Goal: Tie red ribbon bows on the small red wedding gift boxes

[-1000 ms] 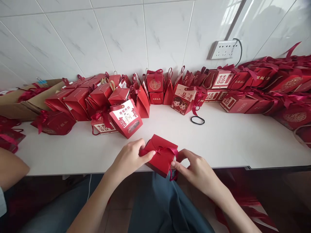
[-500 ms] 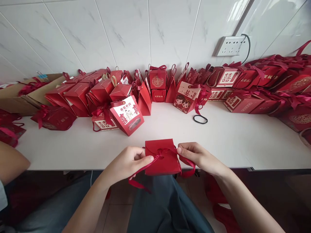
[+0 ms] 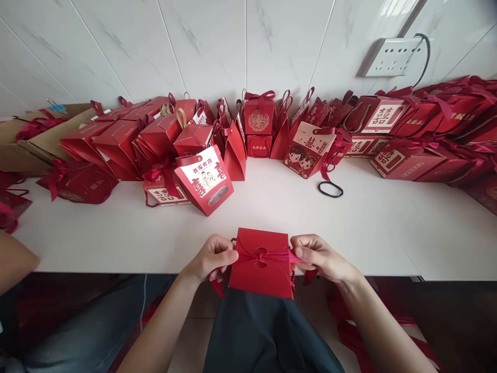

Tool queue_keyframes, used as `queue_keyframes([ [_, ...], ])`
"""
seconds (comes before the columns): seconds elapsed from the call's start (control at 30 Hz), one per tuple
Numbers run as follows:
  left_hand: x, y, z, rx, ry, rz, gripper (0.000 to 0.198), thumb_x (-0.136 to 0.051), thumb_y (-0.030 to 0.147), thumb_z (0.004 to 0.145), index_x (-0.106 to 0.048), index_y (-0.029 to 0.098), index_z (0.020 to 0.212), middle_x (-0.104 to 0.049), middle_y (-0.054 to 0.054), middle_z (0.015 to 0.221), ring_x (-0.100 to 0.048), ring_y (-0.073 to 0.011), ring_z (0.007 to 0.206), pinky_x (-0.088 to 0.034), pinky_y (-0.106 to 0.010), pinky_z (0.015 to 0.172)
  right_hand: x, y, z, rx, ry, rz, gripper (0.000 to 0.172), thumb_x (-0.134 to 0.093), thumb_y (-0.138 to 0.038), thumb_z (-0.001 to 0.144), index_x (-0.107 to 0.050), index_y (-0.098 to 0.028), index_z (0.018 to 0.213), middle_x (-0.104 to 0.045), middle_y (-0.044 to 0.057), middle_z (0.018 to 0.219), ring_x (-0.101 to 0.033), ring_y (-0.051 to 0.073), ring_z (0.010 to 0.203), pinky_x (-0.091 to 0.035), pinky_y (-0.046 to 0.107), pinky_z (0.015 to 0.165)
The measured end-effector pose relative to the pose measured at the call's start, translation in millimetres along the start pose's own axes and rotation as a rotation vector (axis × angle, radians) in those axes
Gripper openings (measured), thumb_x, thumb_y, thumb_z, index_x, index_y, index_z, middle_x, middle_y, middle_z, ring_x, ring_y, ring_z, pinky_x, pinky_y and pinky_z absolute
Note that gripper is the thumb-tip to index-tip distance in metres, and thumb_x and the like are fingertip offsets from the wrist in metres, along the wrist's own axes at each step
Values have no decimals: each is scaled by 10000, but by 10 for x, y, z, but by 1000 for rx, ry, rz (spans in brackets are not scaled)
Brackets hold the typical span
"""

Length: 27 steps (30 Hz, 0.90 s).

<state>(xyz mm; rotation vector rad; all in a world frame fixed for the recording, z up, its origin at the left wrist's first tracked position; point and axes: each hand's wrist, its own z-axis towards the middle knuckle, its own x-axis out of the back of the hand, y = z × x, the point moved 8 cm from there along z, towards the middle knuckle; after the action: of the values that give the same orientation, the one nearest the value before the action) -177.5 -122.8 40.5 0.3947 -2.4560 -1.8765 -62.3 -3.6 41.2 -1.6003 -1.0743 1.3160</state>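
Observation:
A small red gift box (image 3: 256, 277) sits at the table's front edge, between my two hands. A red ribbon (image 3: 277, 255) crosses its top, with a small knot near the middle by the flap's round cut-out. My left hand (image 3: 217, 259) is closed on the ribbon's left part at the box's left side, a loose tail hanging below. My right hand (image 3: 316, 255) pinches the right part beyond the box's right edge. The ribbon runs straight between both hands. A twisted red cord shows at the box's right side.
Red gift boxes (image 3: 122, 147) crowd the back of the white table (image 3: 272, 207). A white box with a window (image 3: 204, 178) stands ahead on the left. A black elastic band (image 3: 330, 189) lies to the right. Another person's arm (image 3: 15, 259) rests at the left edge. A socket strip (image 3: 392, 57) is on the wall.
My left hand has moved left and my right hand slightly right, drawing the ribbon straight and its knot smaller. The view has shifted a little.

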Motion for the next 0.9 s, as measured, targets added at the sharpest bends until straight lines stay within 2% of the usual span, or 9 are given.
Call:
queue_keyframes([
  [0.13,-8,-118,34,6,25,-42,663,-637,736,584,-334,189,366,-265,58,238,-219,-42,211,-225,-198,278,27,53,9,-28,-20,-1,528,-671,-579,726,-343,-206,548,-226,-121,411,-211,45,397,-264,222,446],
  [0.2,-11,-131,29,10,18,-47,655,-647,726,588,-346,187,370,-274,56,250,-232,-42,219,-208,-195,280,29,58,-4,-54,-38,-10,501,-684,-583,709,-417,-191,547,-273,-106,415,-241,51,401,-261,223,436],
  [0.33,-5,-121,6,17,-21,-34,623,-655,692,627,-377,186,392,-315,51,293,-262,-46,246,-171,-200,289,53,21,-52,-83,-61,-111,458,-652,-552,756,-535,-151,569,-445,-31,497,-307,61,441,-215,220,428],
  [0.47,10,-93,-18,4,-59,1,595,-657,637,679,-396,178,404,-365,37,352,-299,-51,305,-169,-217,342,101,-40,-82,-75,-65,-195,437,-612,-517,803,-581,-144,577,-438,-25,492,-314,68,450,-216,221,426],
  [0.63,-11,-48,-65,-29,-109,60,581,-604,599,757,-373,176,433,-331,42,408,-283,-54,360,-169,-225,385,135,-76,-104,-61,-41,-281,431,-603,-499,821,-588,-146,573,-513,8,521,-380,81,464,-258,227,436],
  [0.7,-22,-51,-87,-29,-73,74,571,-592,601,767,-373,179,450,-332,46,405,-302,-54,340,-173,-217,365,121,-65,-127,-72,-17,-283,442,-593,-517,824,-587,-145,584,-508,11,528,-390,86,476,-264,229,447],
  [0.77,-41,-75,-116,-7,13,59,561,-578,614,769,-373,184,473,-343,50,396,-331,-56,303,-186,-202,328,97,-47,-162,-96,35,-255,440,-578,-522,836,-579,-145,610,-483,2,547,-372,82,488,-253,228,455],
  [0.83,-94,-107,-159,27,101,17,547,-559,629,774,-384,187,504,-371,54,388,-366,-61,279,-230,-189,307,63,-28,-207,-131,100,-193,434,-532,-518,871,-551,-151,640,-444,-15,563,-320,71,483,-231,226,456],
  [0.9,-192,-116,-206,60,131,-12,528,-531,630,795,-413,183,539,-406,50,373,-426,-77,289,-299,-183,324,28,-44,-246,-140,161,-142,419,-484,-507,903,-518,-160,670,-441,-14,600,-334,78,507,-267,227,480],
])
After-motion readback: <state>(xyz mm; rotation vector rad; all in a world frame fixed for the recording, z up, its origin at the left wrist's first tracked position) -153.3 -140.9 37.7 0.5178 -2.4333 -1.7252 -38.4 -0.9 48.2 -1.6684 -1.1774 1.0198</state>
